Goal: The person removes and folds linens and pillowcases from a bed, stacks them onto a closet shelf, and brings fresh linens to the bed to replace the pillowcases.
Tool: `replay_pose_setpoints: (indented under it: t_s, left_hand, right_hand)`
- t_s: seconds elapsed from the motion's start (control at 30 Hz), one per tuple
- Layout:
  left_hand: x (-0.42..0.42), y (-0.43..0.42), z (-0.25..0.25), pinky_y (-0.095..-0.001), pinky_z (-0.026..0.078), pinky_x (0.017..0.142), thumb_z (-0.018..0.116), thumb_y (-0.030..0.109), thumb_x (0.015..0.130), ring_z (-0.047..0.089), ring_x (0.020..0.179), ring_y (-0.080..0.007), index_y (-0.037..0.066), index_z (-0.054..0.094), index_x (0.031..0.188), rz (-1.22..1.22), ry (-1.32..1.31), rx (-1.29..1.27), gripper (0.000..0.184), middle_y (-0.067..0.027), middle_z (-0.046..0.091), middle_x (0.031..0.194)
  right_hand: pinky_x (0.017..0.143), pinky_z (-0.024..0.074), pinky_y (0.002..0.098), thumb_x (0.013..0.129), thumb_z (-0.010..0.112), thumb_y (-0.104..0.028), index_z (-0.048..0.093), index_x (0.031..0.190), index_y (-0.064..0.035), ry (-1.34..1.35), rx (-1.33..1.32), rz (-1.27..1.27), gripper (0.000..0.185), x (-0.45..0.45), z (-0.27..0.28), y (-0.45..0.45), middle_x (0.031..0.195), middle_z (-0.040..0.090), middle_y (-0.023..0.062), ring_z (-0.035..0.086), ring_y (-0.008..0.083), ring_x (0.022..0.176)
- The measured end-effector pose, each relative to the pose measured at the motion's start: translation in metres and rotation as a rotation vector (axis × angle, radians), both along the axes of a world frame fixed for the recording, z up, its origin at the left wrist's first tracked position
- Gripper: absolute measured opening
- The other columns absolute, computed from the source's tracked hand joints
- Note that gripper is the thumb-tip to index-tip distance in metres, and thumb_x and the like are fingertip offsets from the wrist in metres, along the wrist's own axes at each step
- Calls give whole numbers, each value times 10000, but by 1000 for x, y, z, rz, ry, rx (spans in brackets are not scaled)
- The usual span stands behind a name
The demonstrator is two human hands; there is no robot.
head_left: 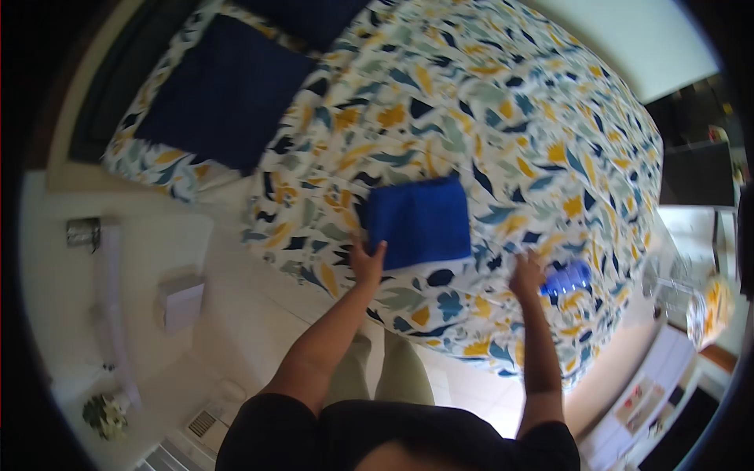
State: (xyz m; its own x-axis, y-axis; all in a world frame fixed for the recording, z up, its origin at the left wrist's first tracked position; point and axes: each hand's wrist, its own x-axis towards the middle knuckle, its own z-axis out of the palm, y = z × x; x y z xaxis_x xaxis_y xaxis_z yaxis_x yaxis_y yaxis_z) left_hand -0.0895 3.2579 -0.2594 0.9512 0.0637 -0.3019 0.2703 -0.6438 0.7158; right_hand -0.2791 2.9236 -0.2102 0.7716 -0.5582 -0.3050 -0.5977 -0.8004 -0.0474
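Note:
A folded bright blue cloth (420, 222) lies flat on the patterned bedspread (542, 94). At its lower left corner is my left hand (367, 264), fingers apart, with the thumb against the cloth's edge. My right hand (527, 276) is over the bed, to the right of the cloth and apart from it. Its fingers look bent but are blurred. Right beside that hand is a shiny blue-violet object (567, 277), perhaps a bottle. Whether the hand touches or grips it cannot be made out.
Dark blue pillows (228, 94) rest at the head of the bed, upper left. White flowers (106, 414) and a white box (181, 302) are on the left. A glass-like stand (674, 279) and a white cabinet (640, 400) stand on the right. Pale floor (259, 337) borders the bed.

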Motion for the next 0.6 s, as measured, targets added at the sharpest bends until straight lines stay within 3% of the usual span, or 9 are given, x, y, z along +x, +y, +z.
replay_pose_setpoints:
  t_s: [0.03,0.07,0.1,0.23,0.27,0.37,0.4,0.53,0.6]
  left_hand:
    - [6,3,-4,-365,426,880,727,386,744,560,992,-279,40,266,1416,-58,56,-53,885,-183,575,1090]
    - [14,3,6,-357,425,887,721,380,753,558,1001,-277,49,221,1428,-15,149,-66,904,-182,575,1092]
    - [19,1,19,-348,424,893,716,374,761,557,1009,-274,57,177,1441,22,248,-86,924,-181,574,1093]
    - [60,34,35,-368,436,872,693,358,769,605,939,-277,21,41,1446,174,241,-373,998,-134,647,993]
    - [77,54,34,-340,444,852,678,347,776,609,937,-243,-11,34,1435,196,244,-351,989,-131,653,986]
    - [159,129,35,-352,441,859,661,313,790,591,979,-269,-12,103,1430,288,48,-241,909,-161,610,1061]
    - [189,152,53,-360,438,865,655,300,795,582,1000,-281,-6,131,1430,334,-75,-192,879,-174,589,1099]
    - [318,248,136,-400,386,964,660,287,796,488,1130,-371,-50,274,1377,234,-548,330,774,-249,492,1231]
    - [384,287,168,-404,373,983,681,294,780,464,1163,-383,-68,290,1363,406,-673,204,790,-279,448,1280]
  right_hand:
    - [1004,225,628,701,659,-114,477,1245,-115,68,45,109,573,-38,-25,-33,1401,328,198,295,427,1296]
    - [966,165,716,762,614,-134,448,1282,-185,251,-219,42,548,-56,-20,-38,1438,276,187,172,431,1353]
    - [944,164,746,789,577,-140,450,1281,-205,271,-151,-32,512,-56,-2,-43,1442,269,178,126,403,1375]
    - [966,163,735,783,585,-116,465,1260,-194,363,-179,192,497,-62,-4,-58,1441,271,177,182,335,1379]
    - [950,264,681,756,602,-109,452,1249,-171,358,-221,227,519,-60,2,-57,1327,431,190,351,337,1295]
    - [930,324,604,750,607,-135,441,1228,-130,179,-67,-13,506,-12,45,-42,1155,547,203,501,349,1116]
    - [881,374,507,698,650,-140,356,1289,-107,40,-78,-48,661,1,47,-44,1024,588,181,536,366,1000]
    - [890,384,478,711,628,-117,169,1397,-78,-325,-8,-154,826,68,65,-15,1101,555,240,530,414,1007]
    - [908,387,477,735,605,-110,145,1408,-67,-561,45,-328,817,108,70,-8,1171,515,274,513,426,1050]
